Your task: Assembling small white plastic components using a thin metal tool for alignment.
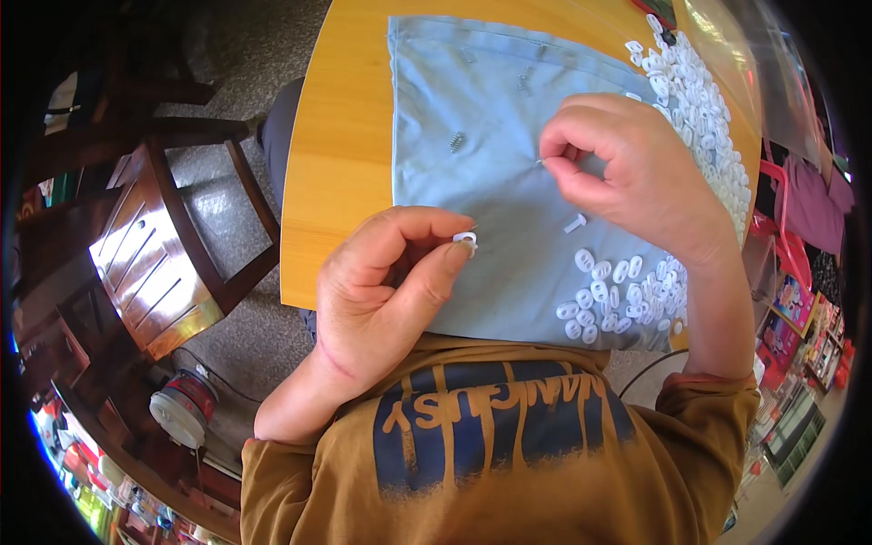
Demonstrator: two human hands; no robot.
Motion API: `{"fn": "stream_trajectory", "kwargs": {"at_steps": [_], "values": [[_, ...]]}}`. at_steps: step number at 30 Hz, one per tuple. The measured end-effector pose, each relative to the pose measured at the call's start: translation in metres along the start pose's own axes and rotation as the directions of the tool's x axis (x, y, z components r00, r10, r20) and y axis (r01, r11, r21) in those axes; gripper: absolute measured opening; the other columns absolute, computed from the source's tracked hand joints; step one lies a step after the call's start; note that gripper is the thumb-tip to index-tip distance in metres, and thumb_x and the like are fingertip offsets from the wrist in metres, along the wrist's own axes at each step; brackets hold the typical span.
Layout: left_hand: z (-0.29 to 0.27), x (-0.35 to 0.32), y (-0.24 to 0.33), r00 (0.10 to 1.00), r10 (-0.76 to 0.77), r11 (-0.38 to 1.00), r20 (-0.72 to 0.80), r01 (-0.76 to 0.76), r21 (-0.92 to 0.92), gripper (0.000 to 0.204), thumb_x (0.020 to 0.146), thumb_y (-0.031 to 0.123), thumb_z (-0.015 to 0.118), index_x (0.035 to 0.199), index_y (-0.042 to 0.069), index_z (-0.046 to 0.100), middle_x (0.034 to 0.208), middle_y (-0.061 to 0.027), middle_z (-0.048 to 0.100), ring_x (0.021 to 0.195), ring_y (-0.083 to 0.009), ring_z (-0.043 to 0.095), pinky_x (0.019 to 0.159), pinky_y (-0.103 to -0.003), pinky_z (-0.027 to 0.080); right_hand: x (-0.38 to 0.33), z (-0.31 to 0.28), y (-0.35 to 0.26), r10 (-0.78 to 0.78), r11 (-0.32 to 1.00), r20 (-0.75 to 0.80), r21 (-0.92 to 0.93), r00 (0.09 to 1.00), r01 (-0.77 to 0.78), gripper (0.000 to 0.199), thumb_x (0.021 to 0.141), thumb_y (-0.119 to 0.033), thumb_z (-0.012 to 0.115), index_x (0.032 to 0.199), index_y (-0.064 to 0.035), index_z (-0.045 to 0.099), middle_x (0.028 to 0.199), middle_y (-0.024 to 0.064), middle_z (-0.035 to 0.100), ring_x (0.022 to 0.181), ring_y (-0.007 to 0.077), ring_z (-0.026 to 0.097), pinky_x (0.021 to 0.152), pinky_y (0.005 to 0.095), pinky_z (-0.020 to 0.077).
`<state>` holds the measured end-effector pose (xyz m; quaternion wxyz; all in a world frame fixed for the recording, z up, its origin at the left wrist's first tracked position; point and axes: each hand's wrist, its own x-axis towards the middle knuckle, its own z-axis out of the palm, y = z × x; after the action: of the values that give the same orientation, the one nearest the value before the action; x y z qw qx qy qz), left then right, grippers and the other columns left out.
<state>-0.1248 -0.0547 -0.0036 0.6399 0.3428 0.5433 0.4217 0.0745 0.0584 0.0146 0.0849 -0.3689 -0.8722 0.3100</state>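
Observation:
My left hand (381,286) is closed in a pinch above the blue-grey cloth (495,291). Between its thumb and forefinger sits a small white plastic piece with a hole (466,239). Farther off to the right, my right hand (636,168) is also pinched, with a tiny pale tip showing at its fingertips; what it is I cannot make out. Just below that hand lies a small white T-shaped peg (575,223). A small dark coil spring (457,143) rests on the cloth, and more springs (524,82) lie near its far edge.
Several loose white oval pieces (584,261) are spread on the cloth's near right part. A large heap of similar white pieces (695,109) runs along the right of the yellow wooden table (341,118). Left of the table stands a dark wooden chair (159,245).

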Motion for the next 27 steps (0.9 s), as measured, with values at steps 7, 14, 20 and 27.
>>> {"fn": "stream_trajectory", "kwargs": {"at_steps": [7,14,20,27], "values": [[-0.002,0.0,0.002,0.999,-0.027,0.999,0.027,0.028,-0.046,0.015,0.083,0.0,0.06,0.097,0.001,0.06,0.08,0.0009,0.057,0.068,-0.0025,0.051,0.058,-0.016,0.041,-0.006,0.0,-0.011,0.007,0.998,-0.044,0.059,0.999,-0.005,0.012,0.068,0.006,0.059,0.072,-0.0017,0.051,0.072,0.0062,0.056,0.065,0.0182,0.055,0.06,0.0268,0.0435],[-0.002,0.0,0.005,0.998,0.004,0.983,0.065,0.008,-0.181,0.018,0.085,0.002,0.058,0.103,0.0,0.057,0.087,-0.0031,0.062,0.072,-0.0041,0.054,0.06,-0.017,0.044,-0.018,0.013,-0.032,0.128,0.755,-0.021,0.65,0.992,-0.084,0.017,0.07,0.011,0.06,0.079,-0.0014,0.054,0.082,0.0075,0.058,0.077,0.014,0.056,0.069,0.0253,0.0443],[0.002,-0.001,0.006,0.996,0.041,0.985,0.08,-0.026,-0.169,0.019,0.085,0.0,0.057,0.103,-0.001,0.057,0.086,-0.0018,0.06,0.07,-0.003,0.052,0.06,-0.015,0.042,-0.021,0.019,-0.04,0.16,0.658,-0.021,0.748,0.987,-0.091,0.02,0.073,0.011,0.06,0.089,0.0002,0.053,0.085,0.007,0.058,0.079,0.0119,0.055,0.072,0.024,0.045],[0.003,0.0,0.003,0.992,0.091,0.987,0.088,-0.078,-0.142,0.019,0.084,-0.003,0.057,0.103,-0.001,0.057,0.083,0.0001,0.058,0.07,-0.0025,0.049,0.062,-0.015,0.04,-0.021,0.021,-0.042,0.167,0.66,-0.036,0.747,0.985,-0.085,0.024,0.074,0.011,0.061,0.094,0.0015,0.054,0.085,0.0064,0.058,0.078,0.0107,0.055,0.072,0.023,0.0455]]}}
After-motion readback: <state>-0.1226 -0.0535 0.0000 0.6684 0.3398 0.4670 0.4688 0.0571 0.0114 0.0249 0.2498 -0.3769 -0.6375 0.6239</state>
